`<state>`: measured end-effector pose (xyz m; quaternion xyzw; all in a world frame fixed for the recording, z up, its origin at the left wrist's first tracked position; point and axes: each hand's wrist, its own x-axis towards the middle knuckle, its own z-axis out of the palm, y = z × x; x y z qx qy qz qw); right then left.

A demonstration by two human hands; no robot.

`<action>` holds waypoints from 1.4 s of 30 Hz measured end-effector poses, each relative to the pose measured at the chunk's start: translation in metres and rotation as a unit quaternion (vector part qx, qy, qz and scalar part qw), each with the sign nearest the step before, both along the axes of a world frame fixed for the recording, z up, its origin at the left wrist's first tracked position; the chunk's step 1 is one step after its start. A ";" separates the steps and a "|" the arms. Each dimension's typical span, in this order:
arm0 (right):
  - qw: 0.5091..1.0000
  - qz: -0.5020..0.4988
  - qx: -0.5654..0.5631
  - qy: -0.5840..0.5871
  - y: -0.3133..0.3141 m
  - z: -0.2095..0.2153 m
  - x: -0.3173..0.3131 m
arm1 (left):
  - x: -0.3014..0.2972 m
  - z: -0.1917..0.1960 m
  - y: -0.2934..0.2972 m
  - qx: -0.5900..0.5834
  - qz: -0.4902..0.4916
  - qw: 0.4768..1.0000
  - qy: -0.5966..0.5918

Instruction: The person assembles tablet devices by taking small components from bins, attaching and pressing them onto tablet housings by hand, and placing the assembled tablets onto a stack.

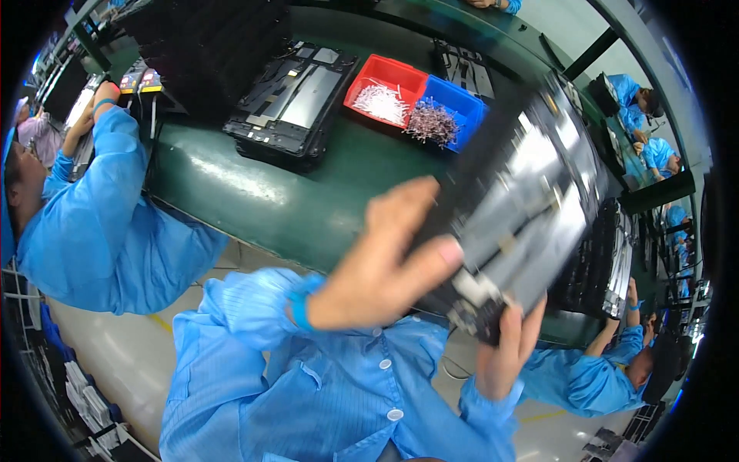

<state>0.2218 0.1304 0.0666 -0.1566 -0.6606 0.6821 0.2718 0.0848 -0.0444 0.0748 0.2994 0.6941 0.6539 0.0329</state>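
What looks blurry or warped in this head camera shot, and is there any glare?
Head view: the dark panel held by the left hand and right hand is smeared by motion blur; the green table bends toward the rim and carries soft glare; the corners are black.

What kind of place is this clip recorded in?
Most likely an electronics assembly line. People in blue smocks sit along a long green bench; red and blue parts bins sit beside an open device chassis, and both hands hold another panel.
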 end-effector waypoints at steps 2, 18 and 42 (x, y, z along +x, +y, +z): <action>0.996 0.091 0.015 0.010 -0.018 0.001 -0.054 | -0.039 0.000 -0.035 0.036 0.032 0.999 -0.020; 0.956 0.262 -0.113 0.068 -0.152 0.008 -0.271 | -0.187 0.036 -0.161 0.070 0.233 0.937 -0.249; 0.870 0.134 0.094 -0.465 0.154 -0.017 -0.444 | -0.092 -0.047 -0.013 -0.098 0.024 0.986 0.134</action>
